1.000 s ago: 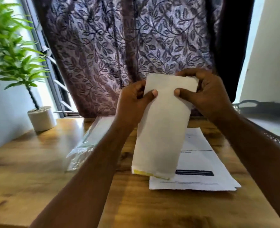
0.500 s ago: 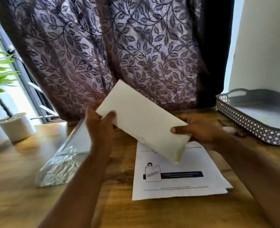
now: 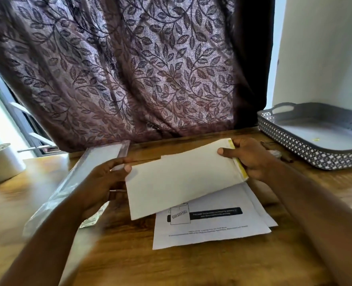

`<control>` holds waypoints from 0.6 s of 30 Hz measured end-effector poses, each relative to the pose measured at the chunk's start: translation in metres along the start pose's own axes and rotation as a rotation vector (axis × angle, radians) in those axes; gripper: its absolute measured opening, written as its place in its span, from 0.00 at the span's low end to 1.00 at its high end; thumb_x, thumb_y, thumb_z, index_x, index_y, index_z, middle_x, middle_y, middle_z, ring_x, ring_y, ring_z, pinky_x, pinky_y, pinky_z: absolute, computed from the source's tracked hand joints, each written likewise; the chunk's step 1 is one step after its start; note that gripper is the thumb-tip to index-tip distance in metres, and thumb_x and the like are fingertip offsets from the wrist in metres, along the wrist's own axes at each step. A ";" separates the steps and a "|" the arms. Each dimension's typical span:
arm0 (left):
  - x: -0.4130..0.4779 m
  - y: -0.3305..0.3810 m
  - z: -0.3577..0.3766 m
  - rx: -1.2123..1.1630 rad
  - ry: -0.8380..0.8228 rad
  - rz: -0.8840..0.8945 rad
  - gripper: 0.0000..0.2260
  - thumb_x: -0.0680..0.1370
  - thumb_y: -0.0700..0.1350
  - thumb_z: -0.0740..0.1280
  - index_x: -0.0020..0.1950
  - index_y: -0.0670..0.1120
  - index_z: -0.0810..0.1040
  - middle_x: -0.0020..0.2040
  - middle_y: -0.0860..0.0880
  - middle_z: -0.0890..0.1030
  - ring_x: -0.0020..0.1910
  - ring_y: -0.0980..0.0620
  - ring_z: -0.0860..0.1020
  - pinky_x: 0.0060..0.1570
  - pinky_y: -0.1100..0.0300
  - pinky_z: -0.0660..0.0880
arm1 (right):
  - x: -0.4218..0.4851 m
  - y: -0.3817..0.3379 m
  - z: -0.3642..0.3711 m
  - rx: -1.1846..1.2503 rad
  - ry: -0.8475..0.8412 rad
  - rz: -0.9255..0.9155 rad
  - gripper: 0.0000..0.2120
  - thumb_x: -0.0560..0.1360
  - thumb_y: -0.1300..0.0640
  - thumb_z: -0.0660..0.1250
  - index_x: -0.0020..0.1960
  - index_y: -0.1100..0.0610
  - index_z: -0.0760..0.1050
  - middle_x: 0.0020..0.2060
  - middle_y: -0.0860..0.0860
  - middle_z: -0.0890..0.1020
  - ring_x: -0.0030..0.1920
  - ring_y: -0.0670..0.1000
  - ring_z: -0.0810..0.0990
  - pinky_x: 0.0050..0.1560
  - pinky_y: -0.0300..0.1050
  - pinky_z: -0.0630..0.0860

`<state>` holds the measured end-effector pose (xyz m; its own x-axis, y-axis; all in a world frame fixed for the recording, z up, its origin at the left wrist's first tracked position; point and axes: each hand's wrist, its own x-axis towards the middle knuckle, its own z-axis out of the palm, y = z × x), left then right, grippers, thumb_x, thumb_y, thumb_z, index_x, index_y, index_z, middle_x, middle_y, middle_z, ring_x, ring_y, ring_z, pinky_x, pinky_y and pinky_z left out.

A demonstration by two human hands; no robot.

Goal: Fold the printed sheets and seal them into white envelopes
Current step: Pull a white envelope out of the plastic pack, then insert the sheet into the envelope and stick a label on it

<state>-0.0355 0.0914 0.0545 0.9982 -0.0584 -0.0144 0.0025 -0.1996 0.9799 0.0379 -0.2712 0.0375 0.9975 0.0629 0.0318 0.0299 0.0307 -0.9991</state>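
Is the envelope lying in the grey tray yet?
No, the left hand and right hand hold the envelope over the printed sheets.

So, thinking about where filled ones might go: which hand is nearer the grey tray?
Right. The right hand grips the yellow-strip end of the envelope, close beside the grey tray. The left hand holds the opposite end, farther from it.

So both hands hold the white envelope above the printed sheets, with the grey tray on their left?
Not quite. The head view shows the grey tray on the right. The left hand and right hand do hold the white envelope above the printed sheets.
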 end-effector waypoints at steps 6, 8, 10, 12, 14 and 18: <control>0.019 -0.009 0.005 0.283 0.059 0.018 0.16 0.72 0.36 0.74 0.59 0.46 0.80 0.51 0.46 0.87 0.49 0.47 0.86 0.49 0.43 0.83 | 0.000 0.002 0.000 -0.022 -0.006 0.033 0.09 0.76 0.57 0.72 0.54 0.60 0.83 0.47 0.55 0.88 0.46 0.56 0.87 0.45 0.51 0.84; 0.023 -0.013 0.001 0.313 0.092 0.022 0.13 0.73 0.36 0.74 0.57 0.45 0.81 0.51 0.45 0.86 0.48 0.47 0.86 0.49 0.44 0.83 | -0.001 0.004 0.000 0.007 -0.005 0.057 0.09 0.78 0.56 0.70 0.54 0.61 0.83 0.47 0.56 0.88 0.45 0.55 0.87 0.43 0.49 0.84; 0.025 -0.014 0.000 0.295 0.136 0.020 0.09 0.76 0.37 0.71 0.56 0.44 0.82 0.51 0.43 0.86 0.48 0.44 0.86 0.50 0.42 0.82 | 0.001 0.006 0.001 0.009 -0.006 0.063 0.10 0.79 0.56 0.69 0.53 0.62 0.83 0.47 0.56 0.88 0.49 0.57 0.87 0.49 0.53 0.84; 0.027 -0.012 0.000 0.270 0.164 -0.003 0.07 0.79 0.36 0.68 0.55 0.42 0.82 0.51 0.40 0.85 0.47 0.41 0.85 0.47 0.44 0.83 | 0.001 0.008 0.002 -0.005 -0.014 0.064 0.11 0.79 0.55 0.70 0.52 0.63 0.83 0.49 0.57 0.88 0.53 0.59 0.86 0.56 0.58 0.82; 0.026 -0.006 -0.001 0.275 0.148 -0.035 0.07 0.80 0.36 0.66 0.54 0.42 0.83 0.49 0.38 0.85 0.44 0.41 0.86 0.42 0.48 0.84 | 0.002 0.009 0.002 -0.018 -0.020 0.064 0.15 0.77 0.53 0.71 0.53 0.66 0.82 0.49 0.58 0.87 0.54 0.61 0.85 0.59 0.61 0.80; 0.025 0.004 -0.014 0.356 0.024 -0.077 0.06 0.79 0.38 0.67 0.54 0.40 0.82 0.48 0.39 0.86 0.48 0.39 0.85 0.50 0.45 0.83 | 0.002 0.008 0.003 -0.030 0.011 0.033 0.18 0.77 0.52 0.72 0.52 0.68 0.82 0.47 0.58 0.87 0.53 0.63 0.85 0.57 0.62 0.81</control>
<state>-0.0101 0.1029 0.0612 0.9970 -0.0078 -0.0766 0.0608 -0.5309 0.8453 0.0399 -0.2676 0.0293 0.9986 0.0528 -0.0013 -0.0013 -0.0010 -1.0000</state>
